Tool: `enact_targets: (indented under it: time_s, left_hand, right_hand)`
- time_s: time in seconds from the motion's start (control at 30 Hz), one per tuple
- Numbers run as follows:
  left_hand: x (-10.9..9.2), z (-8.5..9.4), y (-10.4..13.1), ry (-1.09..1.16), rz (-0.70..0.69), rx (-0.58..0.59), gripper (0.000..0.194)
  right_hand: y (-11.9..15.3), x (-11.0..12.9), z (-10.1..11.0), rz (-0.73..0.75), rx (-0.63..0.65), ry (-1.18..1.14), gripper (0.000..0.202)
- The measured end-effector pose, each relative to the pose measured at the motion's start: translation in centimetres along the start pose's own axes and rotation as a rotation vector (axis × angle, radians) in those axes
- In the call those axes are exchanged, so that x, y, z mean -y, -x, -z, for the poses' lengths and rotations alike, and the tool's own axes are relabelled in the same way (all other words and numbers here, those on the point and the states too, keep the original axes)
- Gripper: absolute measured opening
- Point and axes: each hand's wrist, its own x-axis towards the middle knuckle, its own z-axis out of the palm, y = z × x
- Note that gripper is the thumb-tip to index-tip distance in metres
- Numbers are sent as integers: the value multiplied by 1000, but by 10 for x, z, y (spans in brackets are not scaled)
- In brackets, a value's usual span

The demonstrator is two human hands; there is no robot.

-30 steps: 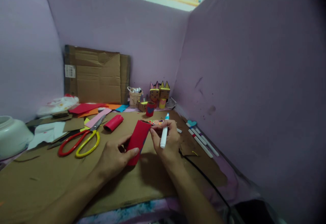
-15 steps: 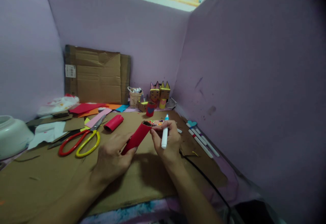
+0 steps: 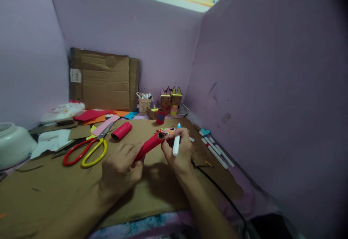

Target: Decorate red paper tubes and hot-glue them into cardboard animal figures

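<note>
My left hand [image 3: 122, 166] is wrapped round the lower end of a red-covered cardboard tube [image 3: 149, 147], which tilts up to the right with its open end facing my right hand [image 3: 179, 152]. That right hand grips a white marker [image 3: 176, 141] with a light blue tip, pointing upward. Its thumb and fingertips are at the tube's rim; whether they pinch the rim cannot be made out. A second red tube [image 3: 121, 131] lies on the cardboard sheet [image 3: 81, 195] behind my left hand. Just beyond the held tube is a colourful patterned piece [image 3: 166, 131], partly hidden.
Red-and-yellow-handled scissors [image 3: 94, 146] lie at left near coloured paper [image 3: 92, 115] and a white pot [image 3: 15, 146]. Several markers [image 3: 214, 148] and a black cable [image 3: 220, 192] are at right. Cat-faced cardboard figures [image 3: 171, 99], a small red tube [image 3: 160, 116] and a cardboard panel [image 3: 104, 81] stand behind.
The held tube has tipped lower, its open end turning more toward my right hand. My left hand has rotated slightly with it. The marker stays in my right hand.
</note>
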Motion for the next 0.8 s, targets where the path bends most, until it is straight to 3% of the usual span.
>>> enact_targets:
  time_s: [0.17,0.23,0.27,0.33,0.43,0.5,0.6,0.8]
  left_hand:
    - [-2,1,1,-196,-54,-7,35]
    - [-1,0,-2,-210,27,24,33]
    - [0,-1,-4,-173,129,48,32]
    - [4,-2,-9,45,461,131,34]
    - [12,-3,-16,754,1010,297,44]
    - [15,-4,-16,1228,1199,421,47]
    - [16,-7,-11,1485,1256,562,49]
    - [11,-16,1,1425,1177,633,50]
  right_hand:
    - [0,3,0,-64,17,-5,26]
    - [1,6,-2,-67,27,-57,26]
    - [1,7,-3,-61,24,-104,26]
    - [-1,8,-3,-77,-16,-225,24]
    - [-7,3,1,-197,-94,-341,21]
    - [-12,-2,6,-260,-102,-340,20]
    - [-17,-7,12,-292,-110,-331,20]
    - [-3,-1,17,-203,-41,-371,30]
